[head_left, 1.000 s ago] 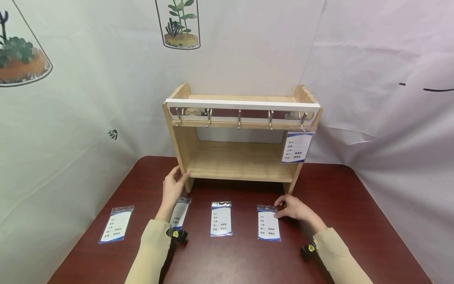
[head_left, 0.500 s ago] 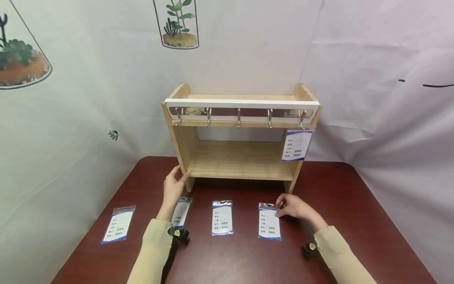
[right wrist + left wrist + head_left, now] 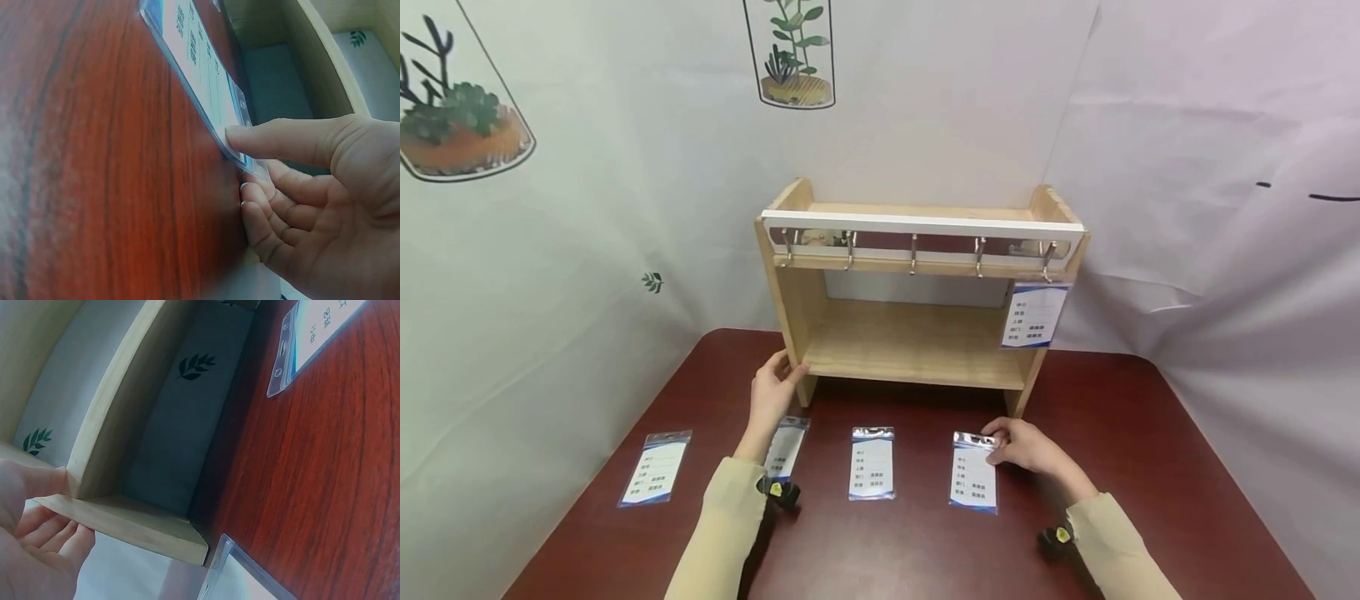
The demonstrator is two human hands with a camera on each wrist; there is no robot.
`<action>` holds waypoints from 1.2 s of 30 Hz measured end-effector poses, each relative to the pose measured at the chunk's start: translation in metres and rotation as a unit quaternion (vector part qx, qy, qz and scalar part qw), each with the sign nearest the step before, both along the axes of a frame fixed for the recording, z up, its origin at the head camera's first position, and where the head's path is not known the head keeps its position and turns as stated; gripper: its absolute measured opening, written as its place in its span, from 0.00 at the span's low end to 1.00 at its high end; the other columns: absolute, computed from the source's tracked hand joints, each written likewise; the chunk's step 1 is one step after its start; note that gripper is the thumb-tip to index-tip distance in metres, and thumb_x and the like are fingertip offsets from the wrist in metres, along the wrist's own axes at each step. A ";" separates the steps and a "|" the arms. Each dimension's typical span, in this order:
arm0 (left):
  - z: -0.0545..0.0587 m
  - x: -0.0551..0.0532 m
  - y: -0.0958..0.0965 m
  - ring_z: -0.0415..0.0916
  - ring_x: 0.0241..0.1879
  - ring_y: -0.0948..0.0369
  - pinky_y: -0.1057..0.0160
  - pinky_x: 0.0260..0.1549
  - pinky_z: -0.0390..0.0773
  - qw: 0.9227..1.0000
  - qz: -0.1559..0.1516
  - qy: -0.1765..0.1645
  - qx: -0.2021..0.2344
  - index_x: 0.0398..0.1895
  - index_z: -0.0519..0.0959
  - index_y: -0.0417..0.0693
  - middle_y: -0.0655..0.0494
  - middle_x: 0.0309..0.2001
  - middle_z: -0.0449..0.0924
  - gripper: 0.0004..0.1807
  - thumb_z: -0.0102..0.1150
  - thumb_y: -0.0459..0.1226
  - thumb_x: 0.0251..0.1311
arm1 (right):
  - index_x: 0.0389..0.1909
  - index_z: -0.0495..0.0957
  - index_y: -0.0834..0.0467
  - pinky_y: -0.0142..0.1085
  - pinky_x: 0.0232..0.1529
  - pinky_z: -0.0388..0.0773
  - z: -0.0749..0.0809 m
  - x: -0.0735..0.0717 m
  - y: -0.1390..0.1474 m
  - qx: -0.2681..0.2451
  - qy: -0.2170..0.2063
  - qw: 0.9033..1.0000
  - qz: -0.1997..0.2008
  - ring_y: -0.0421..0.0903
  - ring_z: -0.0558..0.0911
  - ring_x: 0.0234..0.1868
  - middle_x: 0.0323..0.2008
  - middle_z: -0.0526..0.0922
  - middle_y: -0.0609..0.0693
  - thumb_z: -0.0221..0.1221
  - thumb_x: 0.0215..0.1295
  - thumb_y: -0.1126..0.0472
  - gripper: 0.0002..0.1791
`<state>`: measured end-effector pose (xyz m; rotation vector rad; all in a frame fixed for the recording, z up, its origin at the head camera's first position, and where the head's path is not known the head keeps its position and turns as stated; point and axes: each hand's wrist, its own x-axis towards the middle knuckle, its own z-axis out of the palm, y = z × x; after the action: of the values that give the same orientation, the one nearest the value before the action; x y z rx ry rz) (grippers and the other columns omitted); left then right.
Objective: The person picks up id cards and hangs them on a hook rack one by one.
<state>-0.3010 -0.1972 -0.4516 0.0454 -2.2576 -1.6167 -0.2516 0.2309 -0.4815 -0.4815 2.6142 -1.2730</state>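
Observation:
My left hand (image 3: 772, 398) grips the lower left side of a light wooden shelf (image 3: 917, 337), thumb on the front and fingers round the outside of the side panel. In the left wrist view the same hold on the panel (image 3: 144, 528) shows close up. At the right, my right hand (image 3: 1026, 446) pinches the top right corner of a clear-sleeved name badge (image 3: 974, 479). The right wrist view shows the thumb on the face of this badge (image 3: 209, 81) and the fingers behind its edge. A similar badge (image 3: 1036, 315) hangs from the rightmost hook (image 3: 1048, 261).
Three more badges lie on the dark red table (image 3: 880, 558): a middle one (image 3: 872, 465), one partly behind the left arm (image 3: 787, 450), and a far left one (image 3: 657, 471). A white hook rail (image 3: 880, 221) spans the shelf's front. White printed cloth (image 3: 925, 100) hangs behind.
The head view has shifted slightly. My left hand keeps its grip on the shelf, and my right hand stays at the badge's corner with its top edge slightly raised now.

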 end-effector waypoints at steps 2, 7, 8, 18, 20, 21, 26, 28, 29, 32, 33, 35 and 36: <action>0.001 -0.001 0.000 0.77 0.60 0.46 0.49 0.56 0.79 1.000 -0.002 -0.004 0.003 0.63 0.76 0.36 0.36 0.58 0.79 0.25 0.67 0.38 0.65 | 0.43 0.78 0.72 0.29 0.30 0.71 -0.001 0.000 0.001 0.000 0.002 1.000 0.004 0.44 0.72 0.32 0.29 0.75 0.51 0.70 0.47 0.74 0.20; 0.000 0.000 0.000 0.77 0.60 0.46 0.50 0.55 0.80 1.000 -0.003 -0.008 0.010 0.63 0.76 0.36 0.35 0.58 0.79 0.26 0.67 0.38 0.65 | 0.40 0.78 0.69 0.29 0.32 0.72 -0.002 -0.001 0.001 0.000 0.000 1.000 0.001 0.44 0.73 0.33 0.29 0.75 0.49 0.70 0.47 0.73 0.18; 0.000 0.000 -0.001 0.77 0.60 0.46 0.50 0.55 0.80 1.000 -0.003 -0.009 0.013 0.63 0.76 0.36 0.35 0.58 0.79 0.26 0.67 0.38 0.65 | 0.40 0.78 0.69 0.29 0.32 0.72 -0.002 -0.001 0.001 0.000 0.001 1.000 0.000 0.44 0.73 0.33 0.29 0.75 0.49 0.70 0.47 0.73 0.18; -0.002 0.000 0.000 0.77 0.60 0.46 0.51 0.55 0.80 0.999 -0.004 -0.012 0.030 0.62 0.76 0.34 0.35 0.58 0.79 0.25 0.66 0.37 0.65 | 0.41 0.77 0.68 0.32 0.35 0.78 0.006 0.003 -0.004 -0.037 0.008 0.999 0.004 0.45 0.79 0.37 0.34 0.81 0.53 0.67 0.51 0.74 0.16; -0.001 0.000 0.000 0.77 0.60 0.46 0.51 0.55 0.80 0.999 -0.008 -0.009 0.032 0.62 0.76 0.34 0.35 0.58 0.79 0.25 0.66 0.37 0.65 | 0.43 0.76 0.70 0.32 0.35 0.80 0.008 0.004 -0.005 -0.070 -0.009 0.997 -0.001 0.45 0.80 0.36 0.34 0.81 0.54 0.66 0.53 0.74 0.16; -0.001 0.000 0.000 0.77 0.60 0.46 0.51 0.55 0.79 0.999 -0.009 -0.009 0.033 0.62 0.76 0.34 0.35 0.58 0.79 0.25 0.66 0.37 0.65 | 0.43 0.75 0.71 0.32 0.35 0.81 0.009 0.005 -0.006 -0.089 -0.019 0.996 -0.001 0.45 0.80 0.36 0.34 0.81 0.55 0.65 0.54 0.74 0.15; 0.000 0.000 0.000 0.77 0.60 0.46 0.51 0.56 0.79 0.999 -0.010 -0.013 0.037 0.63 0.75 0.34 0.35 0.59 0.78 0.25 0.66 0.36 0.65 | 0.45 0.74 0.74 0.38 0.38 0.85 0.016 0.008 -0.008 -0.155 -0.045 0.987 -0.012 0.44 0.81 0.36 0.36 0.83 0.57 0.61 0.62 0.72 0.13; 0.001 0.000 0.000 0.77 0.61 0.47 0.50 0.56 0.79 0.999 -0.013 -0.014 0.035 0.63 0.75 0.34 0.35 0.59 0.78 0.25 0.65 0.36 0.66 | 0.45 0.75 0.73 0.39 0.38 0.86 0.020 0.010 -0.009 -0.163 -0.043 0.985 -0.020 0.43 0.82 0.36 0.36 0.84 0.56 0.61 0.64 0.71 0.12; 0.001 0.000 0.000 0.76 0.61 0.47 0.50 0.56 0.79 0.999 -0.016 -0.013 0.035 0.63 0.75 0.34 0.35 0.60 0.78 0.25 0.65 0.36 0.66 | 0.45 0.76 0.73 0.40 0.38 0.86 0.023 0.011 -0.009 -0.168 -0.040 0.985 -0.021 0.43 0.82 0.36 0.36 0.84 0.56 0.61 0.65 0.71 0.11; 0.002 0.000 0.001 0.76 0.61 0.47 0.50 0.57 0.79 0.999 -0.017 -0.017 0.037 0.64 0.74 0.34 0.35 0.60 0.77 0.25 0.65 0.36 0.66 | 0.45 0.76 0.73 0.42 0.39 0.86 0.031 0.014 -0.010 -0.180 -0.030 0.983 -0.023 0.43 0.83 0.36 0.36 0.84 0.57 0.61 0.65 0.70 0.12; 0.002 0.000 0.001 0.76 0.62 0.47 0.50 0.57 0.78 0.999 -0.017 -0.018 0.038 0.64 0.74 0.34 0.35 0.60 0.77 0.25 0.65 0.36 0.66 | 0.45 0.76 0.74 0.42 0.39 0.86 0.034 0.015 -0.011 -0.185 -0.028 0.982 -0.025 0.43 0.83 0.36 0.36 0.84 0.57 0.62 0.65 0.71 0.12; 0.002 0.000 0.001 0.76 0.62 0.47 0.51 0.57 0.78 0.999 -0.017 -0.022 0.040 0.64 0.74 0.34 0.35 0.61 0.77 0.25 0.65 0.36 0.66 | 0.44 0.76 0.74 0.43 0.39 0.86 0.039 0.016 -0.012 -0.194 -0.024 0.980 -0.030 0.43 0.83 0.35 0.35 0.85 0.56 0.62 0.64 0.71 0.11; 0.002 0.000 0.001 0.76 0.62 0.47 0.51 0.57 0.78 0.999 -0.016 -0.024 0.040 0.64 0.74 0.34 0.35 0.61 0.77 0.25 0.65 0.36 0.66 | 0.44 0.76 0.74 0.43 0.39 0.86 0.041 0.017 -0.013 -0.196 -0.021 0.980 -0.032 0.43 0.83 0.35 0.35 0.85 0.56 0.62 0.64 0.70 0.12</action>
<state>-0.3007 -0.1962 -0.4499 0.0693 -2.2387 -1.7404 -0.2347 0.2177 -0.4401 -0.4257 2.3619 -1.8091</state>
